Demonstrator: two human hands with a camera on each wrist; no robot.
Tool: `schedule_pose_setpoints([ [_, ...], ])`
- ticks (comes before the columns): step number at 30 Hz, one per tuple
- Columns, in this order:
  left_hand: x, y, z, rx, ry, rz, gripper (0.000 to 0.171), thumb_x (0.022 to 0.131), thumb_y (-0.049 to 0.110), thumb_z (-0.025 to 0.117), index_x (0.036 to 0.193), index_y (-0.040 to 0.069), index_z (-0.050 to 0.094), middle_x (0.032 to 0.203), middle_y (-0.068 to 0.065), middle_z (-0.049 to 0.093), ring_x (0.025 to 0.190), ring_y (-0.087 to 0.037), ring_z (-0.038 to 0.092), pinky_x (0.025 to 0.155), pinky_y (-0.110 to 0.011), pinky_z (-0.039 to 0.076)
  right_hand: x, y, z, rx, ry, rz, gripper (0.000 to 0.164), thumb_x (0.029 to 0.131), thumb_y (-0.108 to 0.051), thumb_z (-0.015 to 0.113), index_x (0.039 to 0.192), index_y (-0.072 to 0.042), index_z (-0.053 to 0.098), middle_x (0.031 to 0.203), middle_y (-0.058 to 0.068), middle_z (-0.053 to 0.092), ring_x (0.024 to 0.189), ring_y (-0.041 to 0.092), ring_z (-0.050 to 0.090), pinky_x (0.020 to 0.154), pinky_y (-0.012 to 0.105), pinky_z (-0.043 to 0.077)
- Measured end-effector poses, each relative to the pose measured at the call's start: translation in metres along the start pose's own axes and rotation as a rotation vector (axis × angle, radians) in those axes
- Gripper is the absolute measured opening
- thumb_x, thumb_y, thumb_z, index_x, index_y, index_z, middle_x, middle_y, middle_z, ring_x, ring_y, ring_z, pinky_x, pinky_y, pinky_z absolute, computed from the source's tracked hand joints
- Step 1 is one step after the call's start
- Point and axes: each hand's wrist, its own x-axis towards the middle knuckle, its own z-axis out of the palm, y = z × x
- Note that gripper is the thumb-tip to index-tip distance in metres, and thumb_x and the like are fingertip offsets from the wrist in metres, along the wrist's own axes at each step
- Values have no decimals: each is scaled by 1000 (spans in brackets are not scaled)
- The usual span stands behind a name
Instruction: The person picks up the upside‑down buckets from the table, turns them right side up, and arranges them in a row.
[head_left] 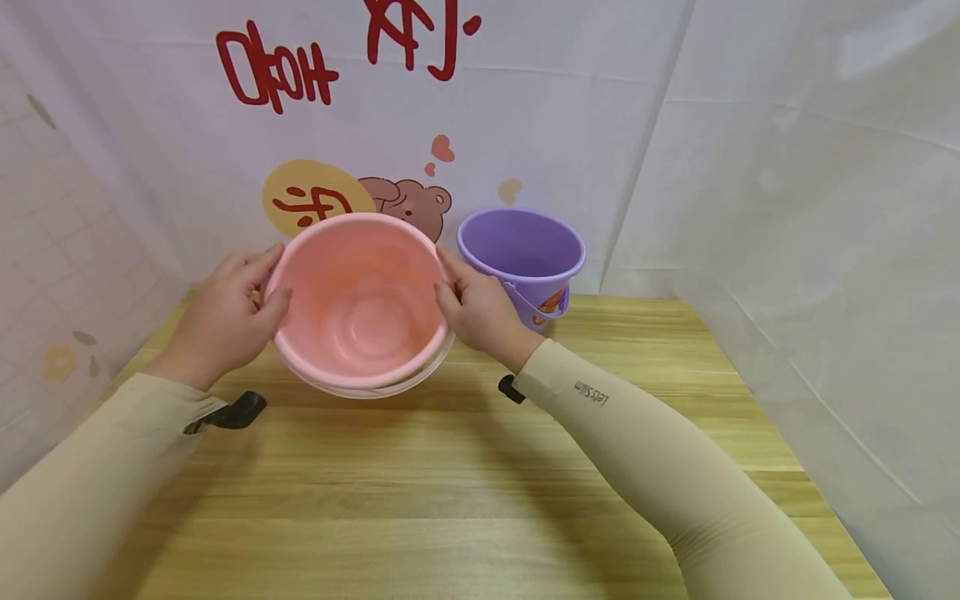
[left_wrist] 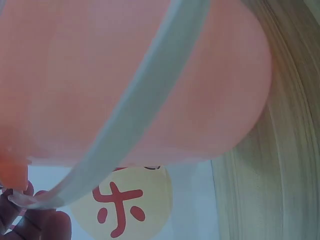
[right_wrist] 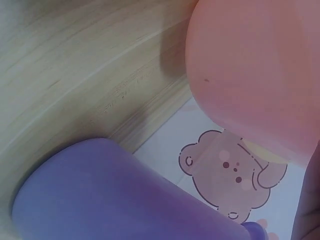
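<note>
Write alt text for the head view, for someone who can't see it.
A left hand and right hand grip opposite sides of a pink bucket, its open top tilted toward the camera. To the right, a purple bucket stands on a table before a white backdrop with red characters and a cartoon bear.

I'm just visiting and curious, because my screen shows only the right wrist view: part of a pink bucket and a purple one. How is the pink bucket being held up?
Observer: With two hands: the head view shows the left hand and the right hand gripping the pink bucket from opposite sides.
Visitor: Oh, I couldn't tell. Which way does its opening face?
Observer: It is tilted toward the person; the head view looks right into it.
Visitor: And does it have a handle?
Observer: Yes, the left wrist view shows a pale, curved handle crossing in front of its side.
</note>
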Motion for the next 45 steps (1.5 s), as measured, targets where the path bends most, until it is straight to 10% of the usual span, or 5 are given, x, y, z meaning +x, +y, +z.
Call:
schedule_pose_setpoints([
  [14, 3, 5, 1, 29, -1, -57, 58, 106, 27, 48, 159, 4, 45, 142, -31, 52, 98, -39, 56, 70, -43, 49, -2, -2, 1, -65, -44, 11, 60, 111, -31, 50, 166, -15, 34, 75, 6, 64, 64, 16, 66, 65, 31, 56],
  [26, 13, 7, -3, 25, -46, -125, 59, 106, 27, 43, 160, 4, 42, 141, -34, 52, 108, -42, 52, 82, -56, 49, -12, 4, 7, -129, -115, -96, 86, 106, -46, 56, 169, -4, 15, 147, 17, 59, 125, 22, 59, 113, 43, 49],
  [45, 2, 7, 1, 3, 14, -87, 66, 107, 43, 52, 161, 7, 43, 151, -31, 47, 119, -50, 55, 90, -70, 52, -8, 2, 4, -165, -101, -67, 80, 105, -42, 54, 166, 1, 23, 141, 20, 64, 128, 27, 63, 113, 44, 50],
])
